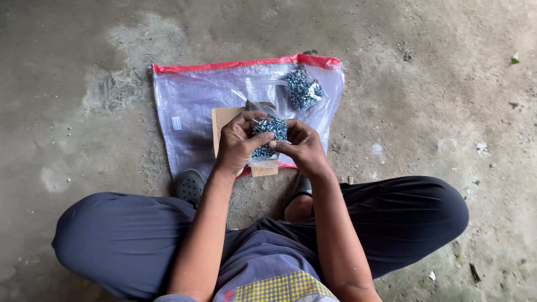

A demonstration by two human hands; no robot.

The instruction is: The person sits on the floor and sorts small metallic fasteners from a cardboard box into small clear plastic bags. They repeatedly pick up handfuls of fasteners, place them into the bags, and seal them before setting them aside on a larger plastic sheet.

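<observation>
Nearest the camera, dark trousers (128, 240) are seen over bent knees, with a dark shoe (190, 184) on the concrete floor (436, 112) between them. Just beyond, a small clear packet of screws (268, 136) is held up between both hands. The left hand (238, 142) is closed around the packet's left side, thumb pressed on its front; the right hand (302, 148) pinches its right edge between thumb and fingers. Under the hands a piece of brown cardboard (224, 120) is laid on a large clear plastic bag (190, 106) with a red edge, spread flat on the floor. Farther off, a second packet of screws (304, 89) lies on that bag, possibly inside it, near its upper right corner.
</observation>
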